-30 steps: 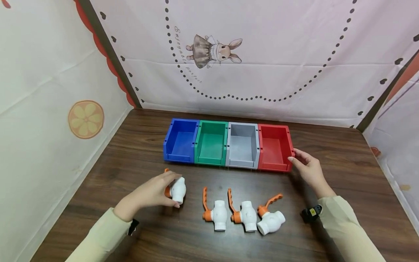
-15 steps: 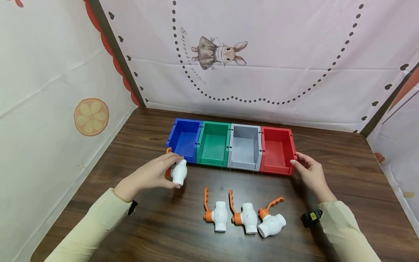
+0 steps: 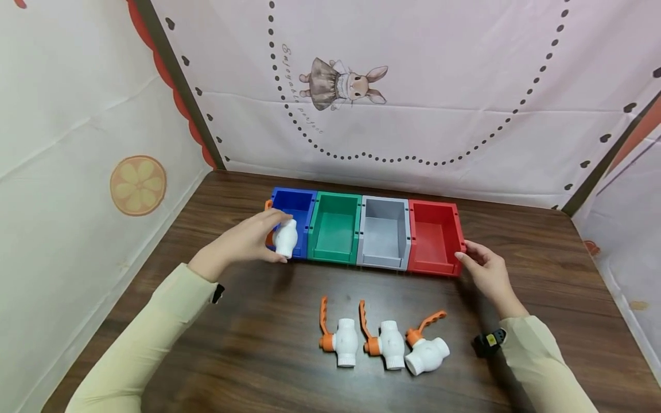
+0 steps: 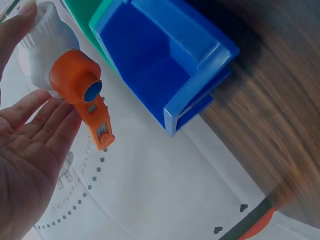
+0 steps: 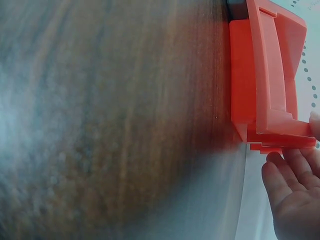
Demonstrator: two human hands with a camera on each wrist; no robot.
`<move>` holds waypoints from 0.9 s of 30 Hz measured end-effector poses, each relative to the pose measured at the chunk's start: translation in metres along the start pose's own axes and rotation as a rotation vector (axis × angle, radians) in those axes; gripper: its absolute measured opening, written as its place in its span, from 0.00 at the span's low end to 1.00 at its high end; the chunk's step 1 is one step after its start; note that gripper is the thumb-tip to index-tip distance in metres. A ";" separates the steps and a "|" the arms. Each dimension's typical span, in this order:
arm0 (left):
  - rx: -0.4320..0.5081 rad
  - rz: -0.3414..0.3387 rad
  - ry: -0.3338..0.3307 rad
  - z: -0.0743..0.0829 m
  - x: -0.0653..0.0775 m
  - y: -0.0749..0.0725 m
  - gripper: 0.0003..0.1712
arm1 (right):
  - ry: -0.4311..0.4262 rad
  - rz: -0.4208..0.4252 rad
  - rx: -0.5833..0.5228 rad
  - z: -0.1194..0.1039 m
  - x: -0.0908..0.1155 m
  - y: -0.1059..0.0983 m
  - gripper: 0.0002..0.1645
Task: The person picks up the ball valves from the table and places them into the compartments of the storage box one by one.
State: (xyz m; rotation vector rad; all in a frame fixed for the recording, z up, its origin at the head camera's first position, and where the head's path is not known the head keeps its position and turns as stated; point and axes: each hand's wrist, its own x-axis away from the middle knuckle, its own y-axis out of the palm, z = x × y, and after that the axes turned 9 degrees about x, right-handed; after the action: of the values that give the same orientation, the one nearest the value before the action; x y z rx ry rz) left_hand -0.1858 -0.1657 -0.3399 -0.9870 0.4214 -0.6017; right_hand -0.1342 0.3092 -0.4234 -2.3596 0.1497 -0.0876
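In the head view, my left hand (image 3: 254, 236) pinches a white ball valve (image 3: 286, 238) between thumb and fingers, over the front of the blue bin (image 3: 294, 198). The left wrist view shows the valve's orange handle (image 4: 95, 122) pointing away from the palm, with the blue bin beside it. My right hand (image 3: 488, 276) holds the front right corner of the red bin (image 3: 434, 267), thumb at the wall's inner edge and fingers outside. In the right wrist view the fingers (image 5: 295, 172) lie along the side of that red bin.
Between the blue and red bins stand a green bin (image 3: 333, 255) and a grey bin (image 3: 382, 261), joined in one row. Nearer on the wooden table (image 3: 248, 355) lie three more ball valves, one left (image 3: 346, 343), one middle (image 3: 392, 345), one right (image 3: 427, 355). A printed cloth (image 3: 439, 69) hangs behind.
My left hand has lifted the ball valve from the table and carried it forward to the blue bin. The right hand stays at the red bin.
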 end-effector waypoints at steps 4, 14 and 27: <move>0.011 0.010 -0.022 -0.005 -0.012 -0.005 0.47 | -0.023 0.021 -0.020 0.000 -0.001 0.003 0.33; 0.009 -0.013 -0.051 -0.023 -0.034 -0.003 0.46 | 0.011 0.009 -0.014 0.001 -0.001 0.004 0.34; 0.020 -0.048 -0.061 -0.038 -0.052 0.009 0.45 | 0.019 -0.009 -0.009 0.002 0.001 -0.001 0.35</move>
State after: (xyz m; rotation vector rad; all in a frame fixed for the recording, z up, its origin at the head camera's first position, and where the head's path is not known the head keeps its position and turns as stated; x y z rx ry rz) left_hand -0.2452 -0.1524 -0.3635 -0.9964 0.3377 -0.6158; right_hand -0.1333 0.3113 -0.4236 -2.3690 0.1487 -0.1135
